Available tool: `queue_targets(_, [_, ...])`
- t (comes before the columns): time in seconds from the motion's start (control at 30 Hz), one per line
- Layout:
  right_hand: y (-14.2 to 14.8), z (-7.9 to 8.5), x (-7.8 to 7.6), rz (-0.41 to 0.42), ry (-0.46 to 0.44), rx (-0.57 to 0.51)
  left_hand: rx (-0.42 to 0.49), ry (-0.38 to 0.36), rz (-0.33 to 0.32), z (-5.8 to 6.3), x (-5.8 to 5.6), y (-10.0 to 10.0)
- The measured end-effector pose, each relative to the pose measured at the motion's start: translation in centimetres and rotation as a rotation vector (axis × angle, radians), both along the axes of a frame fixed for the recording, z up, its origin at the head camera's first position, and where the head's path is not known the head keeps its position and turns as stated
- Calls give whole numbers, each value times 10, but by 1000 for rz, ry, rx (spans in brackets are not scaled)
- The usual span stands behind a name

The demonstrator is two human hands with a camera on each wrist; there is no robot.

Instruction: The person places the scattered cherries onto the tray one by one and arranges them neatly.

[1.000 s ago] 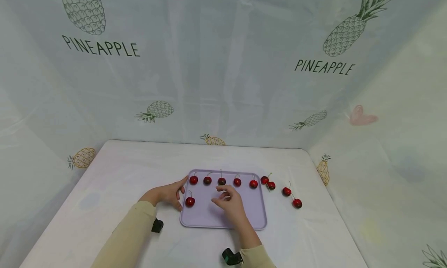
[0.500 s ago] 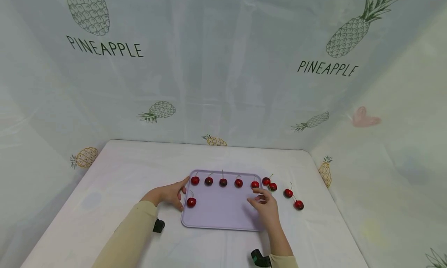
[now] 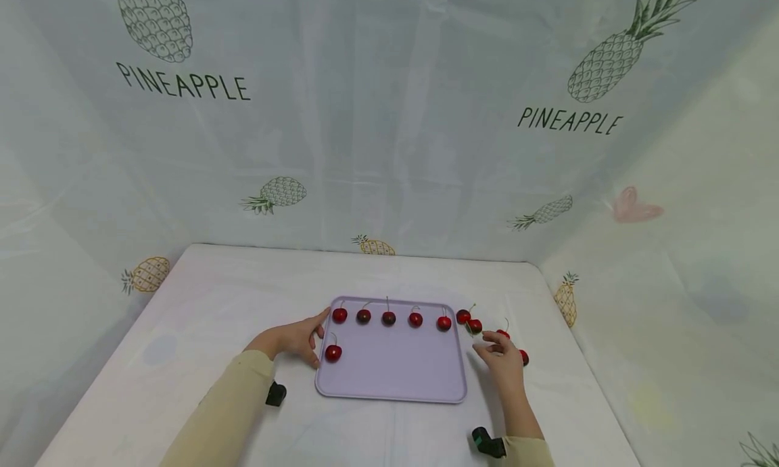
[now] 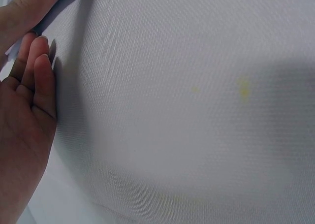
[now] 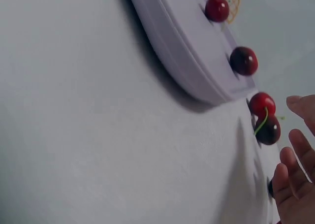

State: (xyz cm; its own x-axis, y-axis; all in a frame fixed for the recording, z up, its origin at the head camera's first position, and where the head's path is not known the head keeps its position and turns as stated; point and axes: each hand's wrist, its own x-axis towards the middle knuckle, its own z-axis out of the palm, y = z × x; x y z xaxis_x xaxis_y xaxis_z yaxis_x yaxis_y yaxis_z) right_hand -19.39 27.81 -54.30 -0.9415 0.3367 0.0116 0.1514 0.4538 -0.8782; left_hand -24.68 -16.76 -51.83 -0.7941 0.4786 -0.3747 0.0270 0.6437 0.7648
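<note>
My left hand (image 3: 298,338) rests at the left edge of a lilac tray (image 3: 389,376), thumb and index finger spread along its rim. Its other fingers bend loosely in the left wrist view. Several cherries line the tray's far side, and one cherry (image 3: 333,353) sits below the leftmost of them. My right hand (image 3: 504,362) hovers right of the tray with nothing between thumb and fingers. Just beyond its fingertips lie two touching cherries, one red (image 5: 262,104) and one darker (image 5: 268,129) with a green stem. Two more cherries are partly hidden behind this hand.
A white cloth covers the table (image 3: 255,284), and a pineapple-print curtain (image 3: 377,149) hangs behind and at the sides. Black wrist cameras sit by the left wrist (image 3: 276,394) and right wrist (image 3: 489,443).
My right hand has moved right, from over the middle of the tray, across its right side, to the loose cherries. The left hand stays at the tray's edge.
</note>
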Motion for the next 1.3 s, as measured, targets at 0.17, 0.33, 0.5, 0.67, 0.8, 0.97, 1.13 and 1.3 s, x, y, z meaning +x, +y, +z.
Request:
queue_targets(0.17, [14, 0, -5, -5, 103, 63, -2, -4, 7, -1, 0, 1])
queue_targets(0.33, [26, 3, -9, 12, 158, 168, 1, 0, 4, -1, 1, 1])
queue_targets(0.5, [40, 4, -13, 15, 126, 285, 8, 5, -4, -1, 0, 0])
queue_targets(0.67, [48, 5, -16, -2, 51, 369, 3, -1, 0, -2, 0, 0])
queue_targets(0.8, [51, 3, -19, 5, 36, 425, -5, 0, 2, -2, 0, 0])
queue_targets(0.97, [52, 0, -21, 16, 9, 501, -3, 2, 5, -2, 0, 0])
queue_targets(1.13, [52, -1, -22, 17, 7, 575, -4, 6, 6, -3, 0, 0])
queue_targets(1.3, [52, -1, -24, 24, 3, 646, -2, 10, 2, -3, 0, 0])
